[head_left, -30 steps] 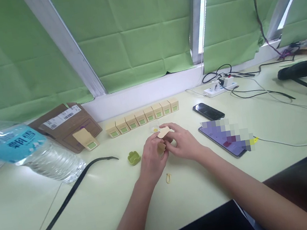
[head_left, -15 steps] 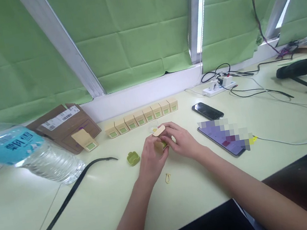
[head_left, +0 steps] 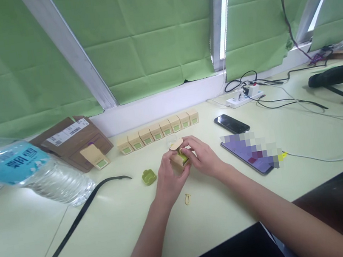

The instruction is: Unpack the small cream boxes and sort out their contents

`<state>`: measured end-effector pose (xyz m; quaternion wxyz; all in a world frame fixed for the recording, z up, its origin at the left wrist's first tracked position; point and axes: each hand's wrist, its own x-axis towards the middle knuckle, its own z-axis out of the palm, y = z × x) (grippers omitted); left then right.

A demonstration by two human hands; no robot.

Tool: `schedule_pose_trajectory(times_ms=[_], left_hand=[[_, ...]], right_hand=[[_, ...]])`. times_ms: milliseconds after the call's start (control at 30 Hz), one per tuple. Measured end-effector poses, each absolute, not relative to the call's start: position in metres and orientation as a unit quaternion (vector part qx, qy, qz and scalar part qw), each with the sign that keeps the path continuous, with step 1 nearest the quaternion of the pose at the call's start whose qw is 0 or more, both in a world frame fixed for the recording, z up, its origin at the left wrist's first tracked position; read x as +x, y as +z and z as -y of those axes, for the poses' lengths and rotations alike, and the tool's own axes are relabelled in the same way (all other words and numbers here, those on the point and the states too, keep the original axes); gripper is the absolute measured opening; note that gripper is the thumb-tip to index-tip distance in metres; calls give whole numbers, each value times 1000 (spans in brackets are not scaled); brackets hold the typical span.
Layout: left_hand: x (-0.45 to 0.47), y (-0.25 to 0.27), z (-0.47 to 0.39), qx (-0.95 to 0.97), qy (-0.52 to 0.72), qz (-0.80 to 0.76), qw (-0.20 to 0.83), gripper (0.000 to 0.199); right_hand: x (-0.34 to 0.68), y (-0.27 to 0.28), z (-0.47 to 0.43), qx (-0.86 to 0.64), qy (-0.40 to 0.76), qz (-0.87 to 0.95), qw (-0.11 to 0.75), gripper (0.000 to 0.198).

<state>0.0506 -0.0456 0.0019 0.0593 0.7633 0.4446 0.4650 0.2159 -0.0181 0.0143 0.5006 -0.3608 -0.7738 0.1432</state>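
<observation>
Both hands meet over the table around a small cardboard box (head_left: 178, 166), its top flap standing up. My left hand (head_left: 166, 174) is closed around the box's left side and bottom. At the open top, my right hand (head_left: 204, 156) is closed on the box's right side, its thumb touching a green piece (head_left: 182, 157) inside. How far that piece sits in the box is partly hidden by the fingers. An olive-green, clover-shaped case (head_left: 149, 177) lies left of my hands. Nearer to me is a small yellow loop (head_left: 187, 199). Behind the box, a small clear item (head_left: 171, 139) is partly covered.
Several small cardboard boxes (head_left: 156, 132) form a row at the back; another box with a raised lid (head_left: 96, 157) leans by a brown carton (head_left: 70, 139). A water bottle (head_left: 35, 166) and black strip (head_left: 75, 220) lie left. Two phones (head_left: 232, 123) and a power strip (head_left: 244, 97) are right.
The box's flap has tipped back, and more of the box's opening and the green piece shows. My right thumb has shifted slightly at the opening.
</observation>
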Motion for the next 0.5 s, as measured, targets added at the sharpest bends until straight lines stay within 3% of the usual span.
schedule_pose_trajectory(times_ms=[500], left_hand=[[48, 7, 49, 772, 431, -457, 93, 62]], right_hand=[[216, 21, 22, -346, 239, 687, 593, 22]])
